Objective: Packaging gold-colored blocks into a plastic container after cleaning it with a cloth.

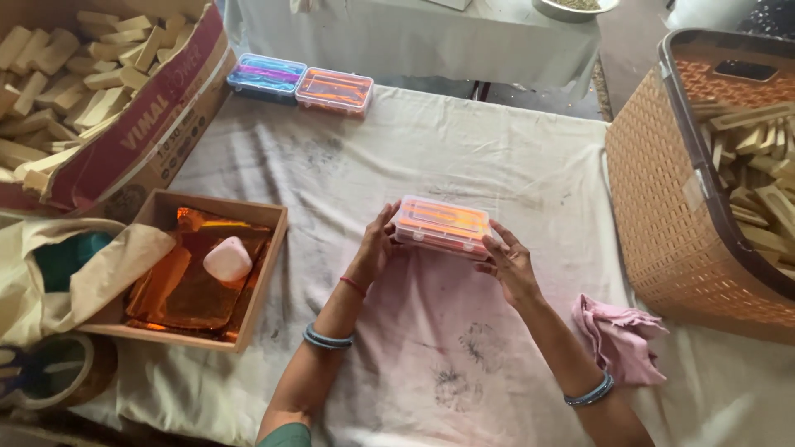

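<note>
We find the left hand [377, 244] and the right hand [509, 263] closed on the two short ends of a clear plastic box [440, 225] with orange contents, held just above or resting on the cloth-covered tabletop [497, 157] near its centre; we cannot tell which. The lid appears shut, so we judge this box filled and closed. Two like boxes, one blue [267, 76] and one orange [334, 89], lie side by side at the far edge, evidently finished. A wooden tray [269, 265] at left holds orange film and a pale pink block [227, 259]. A cardboard carton [157, 116] and a woven basket [662, 215] hold many pale sticks, so stock remains. A pink rag [617, 335] lies beside the right forearm.
</note>
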